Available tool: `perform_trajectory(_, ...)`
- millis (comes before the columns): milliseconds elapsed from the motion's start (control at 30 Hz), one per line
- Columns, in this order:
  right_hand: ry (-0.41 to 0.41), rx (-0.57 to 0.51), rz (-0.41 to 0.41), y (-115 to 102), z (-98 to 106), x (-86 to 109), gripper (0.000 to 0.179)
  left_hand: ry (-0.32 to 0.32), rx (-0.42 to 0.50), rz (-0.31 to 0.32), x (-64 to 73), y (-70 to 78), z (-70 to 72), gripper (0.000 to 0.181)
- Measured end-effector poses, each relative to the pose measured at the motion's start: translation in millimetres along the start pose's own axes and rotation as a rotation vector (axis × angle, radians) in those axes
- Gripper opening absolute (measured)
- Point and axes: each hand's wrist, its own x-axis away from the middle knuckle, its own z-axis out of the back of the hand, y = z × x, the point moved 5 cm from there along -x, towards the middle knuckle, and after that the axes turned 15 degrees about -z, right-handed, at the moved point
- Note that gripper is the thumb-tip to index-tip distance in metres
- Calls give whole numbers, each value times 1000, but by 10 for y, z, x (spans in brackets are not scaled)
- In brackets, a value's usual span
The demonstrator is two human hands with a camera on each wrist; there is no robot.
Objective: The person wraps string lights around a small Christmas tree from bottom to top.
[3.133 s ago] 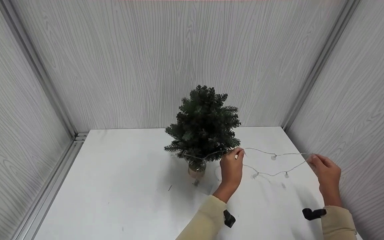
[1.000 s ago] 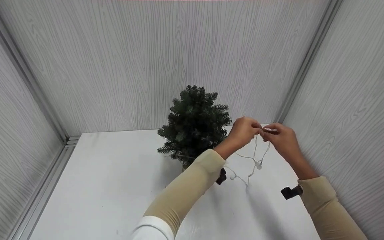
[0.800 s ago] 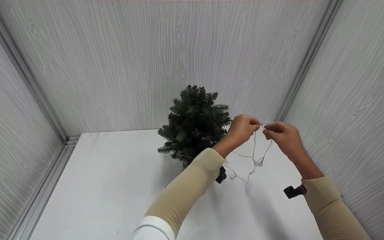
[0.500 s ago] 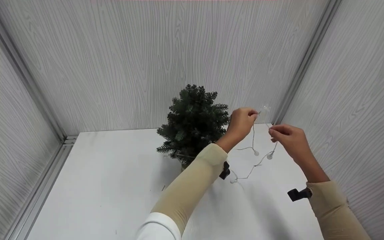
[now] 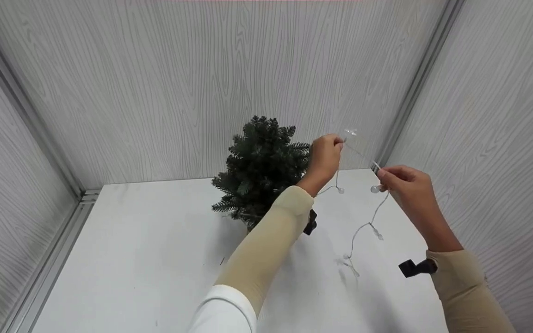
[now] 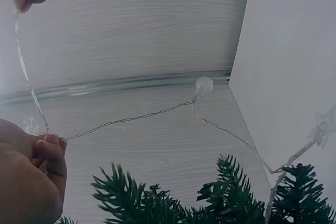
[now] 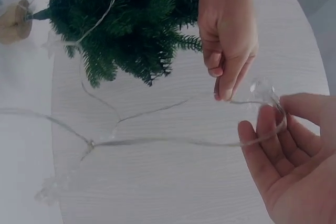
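The string of lights (image 6: 205, 85) is held beside the tree (image 5: 258, 169), above the bench (image 5: 155, 240), pinched in the fingers of the left hand (image 5: 325, 159) and right hand (image 5: 409, 188) alike. Untangling seems under way; slack should next be eased gently.

1. In my head view, the left sleeve (image 5: 259, 245) hides the lower right of the tree (image 5: 262, 166) and nearly all its wooden base (image 7: 14, 23).
2. On my right wrist view, the string of lights (image 7: 168, 140) runs out past the left edge; the clear ornament (image 7: 48, 190) at lower left is too blurred for me to name its shape.
3. There, the right edge crops the right hand (image 7: 296, 161), and the top edge cuts the tree.
4. My left wrist view crops the left hand (image 6: 26, 177) at the left edge and the tree at the bottom.
5. I can't make out the faint clear piece (image 5: 350, 132) at the head view's upper right.
6. The thin dark mark (image 5: 222, 261) on the surface (image 5: 155, 254), low centre, is too small to identify.
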Motion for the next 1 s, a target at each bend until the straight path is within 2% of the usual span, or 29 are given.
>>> perform_trajectory(100,27,-102,26,-102,-41,-90,34,-9,-42,11,-38,-21,14,14)
perform_trajectory(300,63,-226,36,-271,-139,-337,30,-26,-94,35,-86,-69,48,12)
perform_trajectory(433,64,-215,59,-353,-179,-514,28,-62,-65,30,-86,-58,61,14)
perform_trajectory(667,90,-162,22,-374,-207,-675,27,-130,140,19,-153,65,93,18)
perform_trajectory(767,93,-129,19,-385,-241,-701,30,-175,195,15,-201,113,111,21)
perform_trajectory(900,94,-111,29,-418,-302,-713,31,-247,190,6,-235,142,125,23)
perform_trajectory(1000,69,-114,33,-446,-364,-692,30,-259,133,-14,-276,139,150,20)
